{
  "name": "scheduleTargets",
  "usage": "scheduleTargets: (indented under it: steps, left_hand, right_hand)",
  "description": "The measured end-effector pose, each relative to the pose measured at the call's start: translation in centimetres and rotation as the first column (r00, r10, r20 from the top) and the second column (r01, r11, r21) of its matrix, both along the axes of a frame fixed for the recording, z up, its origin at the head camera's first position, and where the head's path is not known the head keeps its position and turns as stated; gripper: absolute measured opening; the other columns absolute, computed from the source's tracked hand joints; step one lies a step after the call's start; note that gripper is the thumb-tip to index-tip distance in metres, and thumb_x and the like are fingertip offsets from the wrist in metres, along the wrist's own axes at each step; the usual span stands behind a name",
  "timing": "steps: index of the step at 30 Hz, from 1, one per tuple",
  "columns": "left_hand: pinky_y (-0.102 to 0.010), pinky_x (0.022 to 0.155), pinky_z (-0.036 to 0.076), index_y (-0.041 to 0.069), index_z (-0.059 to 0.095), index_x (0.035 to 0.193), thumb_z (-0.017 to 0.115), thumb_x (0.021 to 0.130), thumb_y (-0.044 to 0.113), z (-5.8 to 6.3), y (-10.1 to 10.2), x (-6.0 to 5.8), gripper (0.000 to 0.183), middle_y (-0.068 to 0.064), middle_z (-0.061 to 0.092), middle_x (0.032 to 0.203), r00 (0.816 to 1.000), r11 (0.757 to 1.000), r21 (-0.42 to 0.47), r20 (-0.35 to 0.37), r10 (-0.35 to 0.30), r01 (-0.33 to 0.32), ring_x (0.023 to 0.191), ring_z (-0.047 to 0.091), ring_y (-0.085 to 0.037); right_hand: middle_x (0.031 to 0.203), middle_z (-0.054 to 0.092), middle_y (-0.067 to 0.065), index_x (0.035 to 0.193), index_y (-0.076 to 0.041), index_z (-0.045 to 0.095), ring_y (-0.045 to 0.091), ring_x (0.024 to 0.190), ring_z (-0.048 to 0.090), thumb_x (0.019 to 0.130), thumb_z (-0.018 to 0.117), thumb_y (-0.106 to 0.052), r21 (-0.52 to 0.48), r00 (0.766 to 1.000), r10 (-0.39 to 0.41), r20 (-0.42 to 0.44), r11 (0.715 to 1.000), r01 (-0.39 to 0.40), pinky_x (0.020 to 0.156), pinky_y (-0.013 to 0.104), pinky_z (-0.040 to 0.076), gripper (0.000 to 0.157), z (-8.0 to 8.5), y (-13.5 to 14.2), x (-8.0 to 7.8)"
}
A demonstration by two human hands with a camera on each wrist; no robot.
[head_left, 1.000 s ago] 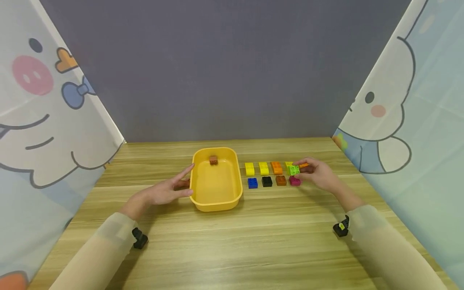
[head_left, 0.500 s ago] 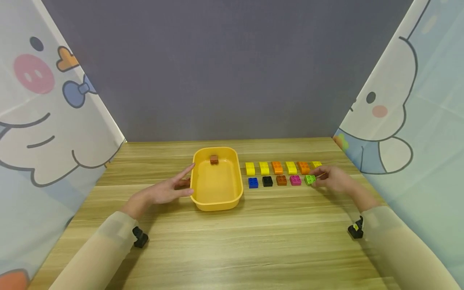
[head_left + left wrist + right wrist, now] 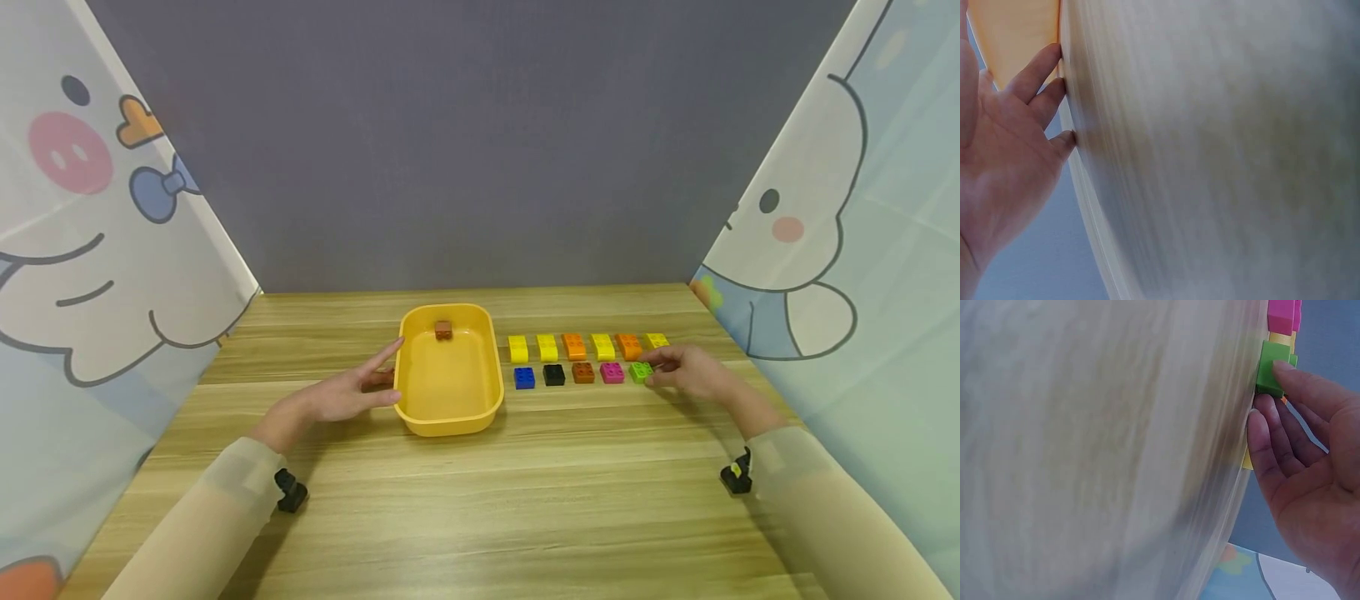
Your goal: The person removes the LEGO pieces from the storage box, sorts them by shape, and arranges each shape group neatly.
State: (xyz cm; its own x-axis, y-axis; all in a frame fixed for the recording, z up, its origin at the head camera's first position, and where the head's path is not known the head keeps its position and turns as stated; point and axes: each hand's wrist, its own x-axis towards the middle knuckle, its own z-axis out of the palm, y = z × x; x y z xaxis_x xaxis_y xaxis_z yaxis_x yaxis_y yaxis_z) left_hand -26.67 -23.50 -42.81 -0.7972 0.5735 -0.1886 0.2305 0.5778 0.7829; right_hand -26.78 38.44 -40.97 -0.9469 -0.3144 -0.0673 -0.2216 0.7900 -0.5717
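Note:
My left hand (image 3: 341, 398) spreads its thumb and fingers against the left side of a yellow plastic tub (image 3: 448, 427). In the left wrist view the fingers (image 3: 1044, 65) are nearly straight, their tips at the tub and tabletop. On the right, my right hand (image 3: 697, 372) pinches a lime-green building block (image 3: 641, 372) at the right end of the front row. The right wrist view has the thumb on the side of that green block (image 3: 1270, 370), down at the table surface. The other fingers curl in behind it. A reddish-brown block (image 3: 443, 331) lies inside the tub's far end.
Left of the green block, the front row holds blue (image 3: 524, 378), black (image 3: 554, 375), brown (image 3: 582, 372) and magenta blocks (image 3: 612, 372). Behind runs a row of yellow blocks (image 3: 517, 349) and orange blocks (image 3: 574, 347). A grey panel (image 3: 480, 150) stands behind the wooden table (image 3: 480, 517).
My right hand has carried the green block rightward and down to the row's end, beside the magenta block. Over the last half second it stays nearly still. The left hand keeps its place.

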Motion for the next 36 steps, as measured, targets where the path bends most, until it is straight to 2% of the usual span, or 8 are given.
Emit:
scheduleTargets:
  steps: [7,12,18,22,26,29,32,36]
  left_hand:
    - [-0.074,0.13,0.028,0.04,-0.005,0.177,0.067,0.109,0.048,-0.1,0.1,0.0,0.099,-0.03,0.036,0.174,1.0,1.0,-0.005,-0.004,0.007,-0.007,0.163,0.035,-0.049]
    - [-0.074,0.13,0.027,0.043,-0.005,0.176,0.066,0.11,0.049,-0.1,0.2,0.1,0.098,-0.03,0.036,0.174,1.0,1.0,-0.008,-0.008,0.008,-0.008,0.164,0.034,-0.049]
    - [-0.073,0.131,0.025,0.046,-0.005,0.176,0.067,0.109,0.05,-0.1,0.1,0.0,0.098,-0.029,0.036,0.175,1.0,1.0,-0.007,-0.005,0.014,-0.014,0.164,0.034,-0.047]
    - [-0.073,0.131,0.026,0.048,-0.005,0.175,0.067,0.109,0.05,-0.1,0.0,0.0,0.098,-0.028,0.036,0.175,1.0,1.0,-0.009,-0.009,0.016,-0.017,0.164,0.035,-0.047]
    - [-0.074,0.13,0.028,0.046,-0.006,0.176,0.066,0.11,0.049,-0.1,-0.1,-0.1,0.098,-0.03,0.035,0.174,1.0,1.0,-0.008,-0.019,0.0,-0.001,0.164,0.034,-0.049]
    - [-0.074,0.129,0.028,0.043,-0.006,0.176,0.066,0.11,0.047,-0.2,-0.1,-0.1,0.098,-0.031,0.035,0.175,1.0,1.0,-0.001,-0.02,-0.004,0.004,0.163,0.034,-0.049]
    - [-0.074,0.13,0.028,0.041,-0.005,0.177,0.066,0.11,0.047,-0.1,0.0,-0.1,0.098,-0.03,0.034,0.175,1.0,1.0,0.004,-0.016,-0.002,0.002,0.164,0.034,-0.049]
    - [-0.074,0.13,0.027,0.042,-0.005,0.177,0.066,0.11,0.048,-0.1,0.0,-0.1,0.098,-0.029,0.035,0.175,1.0,1.0,0.009,-0.004,0.002,-0.002,0.164,0.034,-0.048]
  right_hand:
    - [0.143,0.068,0.032,0.145,0.005,0.066,0.041,0.118,0.073,0.104,0.077,-0.017,-0.017,1.0,-0.009,0.014,1.0,0.009,0.09,0.038,0.064,0.048,0.0,0.2,0.1]
    - [0.145,0.067,0.032,0.144,0.006,0.065,0.043,0.117,0.074,0.104,0.075,-0.015,-0.018,0.999,-0.028,-0.036,0.999,0.028,0.086,0.031,0.062,0.046,0.9,0.3,0.4]
    - [0.14,0.07,0.028,0.144,0.001,0.067,0.032,0.109,0.07,0.109,0.07,-0.021,-0.047,0.986,-0.115,-0.123,0.993,0.11,0.078,0.023,0.058,0.041,2.5,-1.0,0.7]
    - [0.13,0.075,0.024,0.141,-0.003,0.069,0.026,0.102,0.07,0.11,0.068,-0.022,-0.111,0.976,-0.117,-0.186,0.989,0.097,0.075,0.023,0.058,0.036,3.2,-3.7,0.6]
    - [0.129,0.076,0.022,0.138,-0.005,0.072,0.024,0.102,0.069,0.109,0.068,-0.016,-0.172,0.978,-0.045,-0.204,0.985,0.01,0.081,0.023,0.058,0.031,3.7,-7.5,0.2]
    - [0.135,0.073,0.02,0.139,-0.007,0.072,0.025,0.109,0.068,0.11,0.067,-0.017,-0.18,0.982,0.014,-0.189,0.982,-0.049,0.093,0.031,0.057,0.031,4.0,-10.6,-0.4]
    - [0.136,0.072,0.016,0.14,-0.01,0.071,0.028,0.112,0.067,0.111,0.066,-0.02,-0.19,0.983,0.065,-0.173,0.977,-0.098,0.096,0.042,0.056,0.031,4.0,-13.8,-1.2]
    - [0.137,0.072,0.015,0.14,-0.011,0.071,0.029,0.113,0.068,0.111,0.067,-0.019,-0.203,0.974,0.142,-0.178,0.963,-0.178,0.098,0.046,0.058,0.031,3.9,-18.3,-2.4]
